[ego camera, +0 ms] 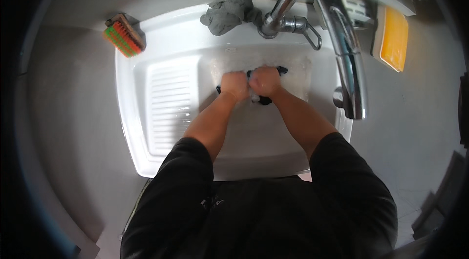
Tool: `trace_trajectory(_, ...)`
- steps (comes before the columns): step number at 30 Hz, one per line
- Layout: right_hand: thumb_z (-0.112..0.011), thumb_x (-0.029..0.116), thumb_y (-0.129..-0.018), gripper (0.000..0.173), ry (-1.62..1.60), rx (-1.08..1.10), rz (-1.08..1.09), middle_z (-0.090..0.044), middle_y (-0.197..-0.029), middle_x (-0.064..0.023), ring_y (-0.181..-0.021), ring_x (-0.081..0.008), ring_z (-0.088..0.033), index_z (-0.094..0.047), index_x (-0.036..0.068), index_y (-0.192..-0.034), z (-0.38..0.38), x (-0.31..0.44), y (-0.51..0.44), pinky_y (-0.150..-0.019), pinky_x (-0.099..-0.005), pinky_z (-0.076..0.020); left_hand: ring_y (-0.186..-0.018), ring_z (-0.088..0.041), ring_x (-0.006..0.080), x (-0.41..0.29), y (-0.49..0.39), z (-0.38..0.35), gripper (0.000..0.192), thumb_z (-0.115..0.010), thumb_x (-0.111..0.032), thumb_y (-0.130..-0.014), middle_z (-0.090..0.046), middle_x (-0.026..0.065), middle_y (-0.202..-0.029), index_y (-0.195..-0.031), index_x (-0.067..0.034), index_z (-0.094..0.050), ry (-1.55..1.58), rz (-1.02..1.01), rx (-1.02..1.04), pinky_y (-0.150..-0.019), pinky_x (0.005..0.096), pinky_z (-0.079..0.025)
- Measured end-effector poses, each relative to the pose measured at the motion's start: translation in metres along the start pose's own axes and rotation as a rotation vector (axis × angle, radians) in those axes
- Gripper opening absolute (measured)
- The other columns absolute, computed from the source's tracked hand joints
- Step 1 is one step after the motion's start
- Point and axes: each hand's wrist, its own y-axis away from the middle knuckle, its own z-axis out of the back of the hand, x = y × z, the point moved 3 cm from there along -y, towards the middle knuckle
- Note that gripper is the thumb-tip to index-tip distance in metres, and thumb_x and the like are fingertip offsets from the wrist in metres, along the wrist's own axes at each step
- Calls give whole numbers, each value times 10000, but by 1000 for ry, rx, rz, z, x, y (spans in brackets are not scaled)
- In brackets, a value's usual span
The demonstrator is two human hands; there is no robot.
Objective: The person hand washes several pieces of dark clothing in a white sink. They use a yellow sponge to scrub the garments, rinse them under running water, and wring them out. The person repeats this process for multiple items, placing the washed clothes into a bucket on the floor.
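Note:
In the basin of a white laundry sink (256,131), my left hand (235,85) and my right hand (264,80) are closed side by side on a dark wet cloth (265,100). Bits of the cloth stick out beyond both fists, and whitish suds show between them. Most of the cloth is hidden by my fingers, so its kind cannot be told. Left of the basin is the sink's ribbed washboard (170,109), wet in places.
A chrome faucet (348,43) arches over the right side of the sink. A crumpled grey cloth (227,15) lies on the back rim. An orange-and-green bristled brush (124,39) sits at the back left corner; a yellow object (394,39) is at the right.

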Motion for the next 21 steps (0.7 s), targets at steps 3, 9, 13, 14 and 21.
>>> trace_trajectory(3,-529,263,-821,301,-794,-414,-413,-654,-930,-189,-841,-358,-601,-679,41,-958,-15,-76,-13,-816,-401,-479,-1112,-564,409,2,7,28,599,-728,-310,-707,-590,200,-1165,-1233,-100,-533,336,41,-146,-917,445,-487)
trace_trajectory(9,-518,432,-901,477,-134,-273,-631,-522,-1288,-251,-1247,-453,-402,-583,66,-1199,45,-79,39,-978,-491,-420,-1324,-368,416,16,49,34,1160,-853,-480,-584,-237,209,-1530,-1515,-147,-248,-43,-311,-419,-1054,508,-365)
trace_trajectory(13,-520,591,-898,620,-271,-142,-510,-459,-1335,-271,-1278,-450,-374,-541,100,-1276,17,-8,46,-977,-559,-390,-1362,-284,466,7,43,-7,1286,-896,-480,-482,-211,236,-1539,-1518,-105,-233,229,-446,-384,-1098,513,-310)
trace_trajectory(14,-530,561,-902,599,-481,-199,-419,-453,-1346,-261,-1277,-447,-380,-534,97,-1281,4,-1,51,-968,-582,-375,-1353,-289,480,-2,48,-16,1099,-830,-408,-642,-210,242,-1537,-1506,-73,-239,203,-467,-331,-1109,512,-303)
trace_trajectory(21,-596,444,-866,452,-18,-429,77,-546,-1230,-139,-1175,-408,-461,-605,94,-1152,-33,39,95,-921,-643,-323,-1268,-413,427,14,56,-80,523,-585,-192,-818,-426,238,-1364,-1299,-17,-481,76,-442,-554,-1061,512,-347)
